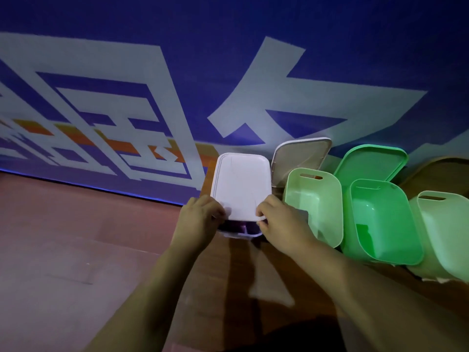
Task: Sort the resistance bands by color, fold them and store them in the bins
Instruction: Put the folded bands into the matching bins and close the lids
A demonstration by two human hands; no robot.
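A white lid (241,185) lies tilted over a white bin (242,234), its near edge raised so a gap shows. Through that gap I see purple bands (234,226) inside the bin. My left hand (200,219) grips the lid's near left corner. My right hand (281,222) grips its near right corner, thumb under the rim. To the right stand a pale green bin (313,201), a brighter green bin (380,222) and another pale green bin (444,235), all with no lid on.
A beige lid (302,154) and a green lid (371,161) lean against the blue banner wall (228,72) behind the bins. The bins stand on a wooden surface (241,270). Reddish floor (76,237) stretches to the left.
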